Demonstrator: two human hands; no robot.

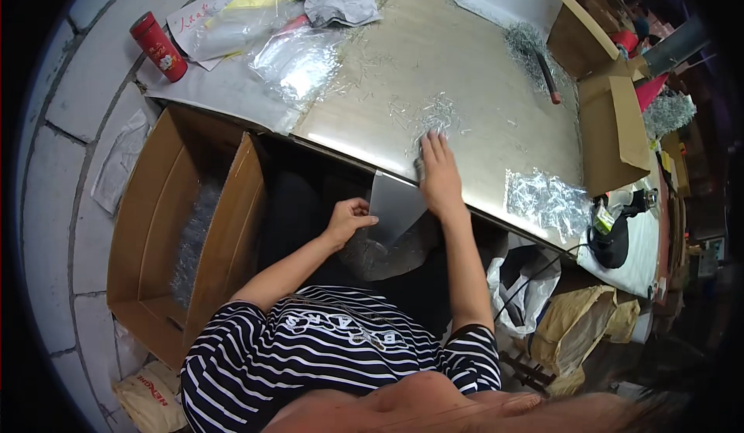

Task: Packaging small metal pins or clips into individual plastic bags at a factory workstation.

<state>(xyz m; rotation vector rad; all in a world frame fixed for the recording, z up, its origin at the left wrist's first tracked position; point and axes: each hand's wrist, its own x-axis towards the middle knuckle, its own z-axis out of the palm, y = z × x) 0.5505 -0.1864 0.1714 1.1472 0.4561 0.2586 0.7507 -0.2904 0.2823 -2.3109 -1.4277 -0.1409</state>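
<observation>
A translucent plastic bag (397, 200) hangs at the front edge of the metal-topped table (372, 96). My left hand (348, 222) pinches its left side between thumb and fingers, below the tabletop. On the table, my right hand (442, 179) lies palm down near the edge, fingers stretched out together. Its fingertips touch a small scattered heap of thin, shiny metal pieces (435, 113), too fine to name exactly. Whether the bag's mouth is parted under my right hand cannot be seen.
Left of my legs stands an open cardboard box (159, 224) holding filled clear bags. Clear packets (546, 203) lie at the table's right front corner. A dark-handled tool (545, 69) rests by another shiny heap. A red flask (158, 47) stands at the far left.
</observation>
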